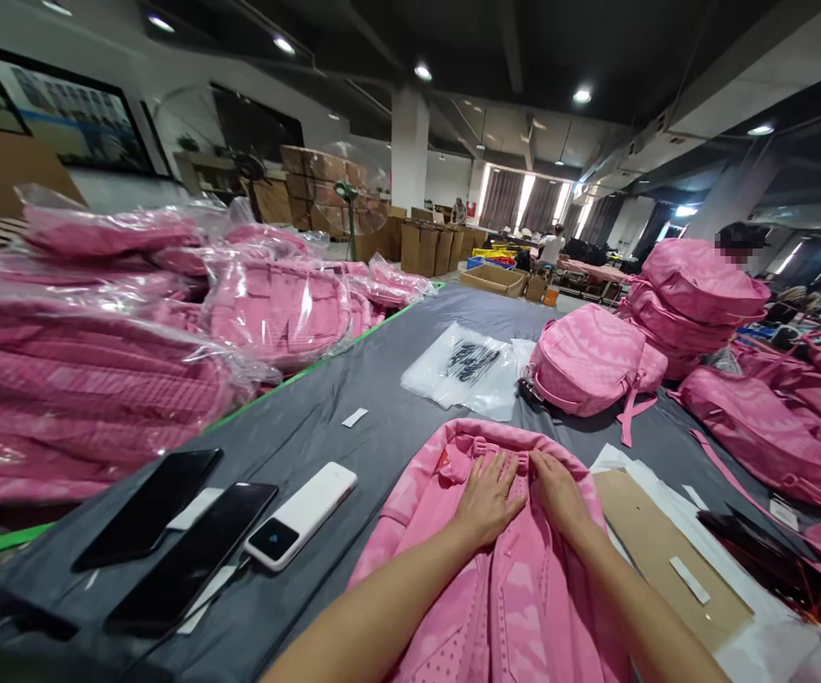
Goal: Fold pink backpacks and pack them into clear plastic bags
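Note:
A pink backpack (410,550) lies in front of me, its back panel and shoulder straps facing up. My left hand (490,498) rests flat on the upper part of the straps, fingers spread. Beside it, my right hand (558,491) touches the backpack near the strap tops at the right, its fingers stretched forward and its thumb hidden. Neither hand appears to grip anything. A small red tag (442,462) shows near the top left of the panel.
A grey-covered table (296,427) carries two black phones (189,550) and a white power bank (303,514). Clear plastic bags (459,370), another pink backpack (587,360) and brown cardboard (666,541) lie around. Bagged pink backpacks (274,313) are heaped left; more are stacked right, with a person behind.

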`<state>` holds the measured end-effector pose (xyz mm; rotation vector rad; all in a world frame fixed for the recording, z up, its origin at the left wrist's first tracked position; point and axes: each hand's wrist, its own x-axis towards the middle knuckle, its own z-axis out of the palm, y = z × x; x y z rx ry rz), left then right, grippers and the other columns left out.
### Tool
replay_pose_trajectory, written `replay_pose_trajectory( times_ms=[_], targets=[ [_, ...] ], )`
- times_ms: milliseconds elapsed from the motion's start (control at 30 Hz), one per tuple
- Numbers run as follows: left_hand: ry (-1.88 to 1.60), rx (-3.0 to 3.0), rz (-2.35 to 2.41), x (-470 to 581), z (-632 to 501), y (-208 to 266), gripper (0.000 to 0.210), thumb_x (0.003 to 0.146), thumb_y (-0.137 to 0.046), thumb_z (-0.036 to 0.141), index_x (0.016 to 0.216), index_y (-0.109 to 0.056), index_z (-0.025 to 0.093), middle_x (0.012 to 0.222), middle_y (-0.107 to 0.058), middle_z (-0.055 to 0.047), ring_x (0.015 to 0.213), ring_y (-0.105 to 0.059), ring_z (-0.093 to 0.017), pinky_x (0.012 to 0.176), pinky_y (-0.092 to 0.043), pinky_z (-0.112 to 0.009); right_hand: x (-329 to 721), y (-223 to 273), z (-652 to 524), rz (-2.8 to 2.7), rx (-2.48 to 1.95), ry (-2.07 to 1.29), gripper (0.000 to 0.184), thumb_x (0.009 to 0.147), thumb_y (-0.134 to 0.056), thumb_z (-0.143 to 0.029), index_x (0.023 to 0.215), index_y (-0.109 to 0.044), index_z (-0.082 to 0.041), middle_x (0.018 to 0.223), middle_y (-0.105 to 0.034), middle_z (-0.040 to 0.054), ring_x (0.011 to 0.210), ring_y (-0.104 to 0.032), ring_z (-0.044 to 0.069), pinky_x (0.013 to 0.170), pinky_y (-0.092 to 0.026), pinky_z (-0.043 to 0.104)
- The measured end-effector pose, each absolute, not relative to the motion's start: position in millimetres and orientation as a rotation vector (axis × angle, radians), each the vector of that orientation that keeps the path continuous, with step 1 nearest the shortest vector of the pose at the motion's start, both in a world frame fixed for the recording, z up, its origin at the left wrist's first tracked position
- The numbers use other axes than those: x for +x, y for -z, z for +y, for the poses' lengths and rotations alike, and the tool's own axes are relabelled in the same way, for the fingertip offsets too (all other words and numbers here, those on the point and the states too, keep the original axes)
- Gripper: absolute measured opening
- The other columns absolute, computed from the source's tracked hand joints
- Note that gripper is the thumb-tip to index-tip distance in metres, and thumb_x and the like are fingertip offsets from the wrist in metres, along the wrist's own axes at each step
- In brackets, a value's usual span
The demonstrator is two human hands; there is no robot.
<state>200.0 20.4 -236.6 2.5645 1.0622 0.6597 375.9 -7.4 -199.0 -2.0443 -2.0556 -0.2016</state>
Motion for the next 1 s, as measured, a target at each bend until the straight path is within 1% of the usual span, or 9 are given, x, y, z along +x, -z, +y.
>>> replay_pose_trajectory(
  times_ms=[67, 167, 233, 333, 467, 633, 767, 867, 1000],
  targets=[
    [-0.769, 2.582, 1.100, 201, 23, 244, 0.059, 0.102, -0.046, 0.047, 0.153, -0.043, 0.016, 0.159, -0.043, -0.017, 0.151, -0.034, -0.032, 0.124, -0.023, -0.058, 392, 178, -11, -2.067, -2.084, 0.199, 0.052, 0.088, -0.047, -0.004, 0.135, -0.060, -0.021, 0.141, -0.061, 0.0109, 0.134, -0.052, 0.023, 0.109, -0.042, 0.036],
    [-0.867, 2.592, 1.119, 201, 22, 251, 0.057, 0.100, -0.052, 0.044, 0.150, -0.047, 0.018, 0.157, -0.046, -0.016, 0.149, -0.037, -0.033, 0.123, -0.027, -0.059, 413, 152, -2, -2.031, -2.247, 0.140, 0.060, 0.080, -0.060, -0.006, 0.139, -0.057, -0.017, 0.138, -0.062, 0.0165, 0.122, -0.062, 0.028, 0.093, -0.050, 0.035],
    [-0.856, 2.594, 1.122, 196, 21, 253, 0.057, 0.099, -0.053, 0.043, 0.150, -0.047, 0.017, 0.157, -0.046, -0.016, 0.148, -0.038, -0.033, 0.122, -0.028, -0.058, 420, 146, 14, -2.048, -2.334, 0.051, 0.056, 0.071, -0.071, -0.007, 0.126, -0.065, -0.017, 0.123, -0.070, 0.0133, 0.106, -0.068, 0.028, 0.080, -0.050, 0.030],
    [-0.820, 2.602, 1.124, 182, 22, 251, 0.055, 0.101, -0.050, 0.041, 0.150, -0.047, 0.016, 0.154, -0.050, -0.017, 0.147, -0.040, -0.033, 0.122, -0.028, -0.059, 421, 153, 44, -2.103, -2.406, -0.061, 0.049, 0.058, -0.083, -0.009, 0.104, -0.070, -0.020, 0.104, -0.074, 0.0068, 0.096, -0.070, 0.026, 0.071, -0.044, 0.025],
    [-0.777, 2.622, 1.066, 170, 31, 242, 0.056, 0.100, -0.049, 0.053, 0.152, -0.045, 0.032, 0.159, -0.044, -0.013, 0.152, -0.026, -0.039, 0.119, -0.018, -0.072, 418, 165, 70, -2.146, -2.476, -0.141, 0.051, 0.051, -0.091, -0.013, 0.096, -0.069, -0.020, 0.098, -0.074, 0.0056, 0.094, -0.071, 0.027, 0.066, -0.041, 0.025],
    [-0.650, 2.614, 0.997, 179, 45, 236, 0.061, 0.093, -0.053, 0.068, 0.148, -0.048, 0.043, 0.165, -0.033, -0.010, 0.155, -0.012, -0.046, 0.115, -0.002, -0.080, 411, 150, 77, -2.248, -2.435, -0.092, 0.046, 0.062, -0.087, -0.012, 0.104, -0.069, -0.018, 0.105, -0.074, 0.0131, 0.102, -0.070, 0.031, 0.073, -0.046, 0.029],
    [-0.637, 2.623, 1.012, 182, 44, 231, 0.062, 0.093, -0.051, 0.069, 0.150, -0.046, 0.043, 0.166, -0.033, -0.010, 0.153, -0.020, -0.045, 0.116, -0.007, -0.080, 359, 132, 90, -2.377, -2.253, -0.018, 0.027, 0.086, -0.067, -0.013, 0.112, -0.069, -0.015, 0.115, -0.070, 0.0207, 0.111, -0.067, 0.032, 0.086, -0.048, 0.034],
    [-0.623, 2.638, 1.034, 181, 41, 224, 0.062, 0.094, -0.052, 0.066, 0.151, -0.047, 0.040, 0.162, -0.039, -0.012, 0.150, -0.026, -0.045, 0.116, -0.008, -0.079, 298, 126, 111, -2.517, -2.023, -0.036, 0.034, 0.092, -0.065, -0.021, 0.126, -0.064, -0.022, 0.127, -0.066, 0.0130, 0.119, -0.063, 0.026, 0.092, -0.048, 0.031],
    [-0.678, 2.649, 1.061, 181, 38, 227, 0.066, 0.093, -0.053, 0.064, 0.152, -0.047, 0.035, 0.159, -0.044, -0.013, 0.150, -0.026, -0.047, 0.120, -0.010, -0.075, 243, 130, 142, -2.625, -1.959, -0.091, 0.029, 0.095, -0.068, -0.031, 0.121, -0.065, -0.020, 0.121, -0.068, 0.0073, 0.105, -0.068, 0.022, 0.090, -0.055, 0.037]
  ],
)
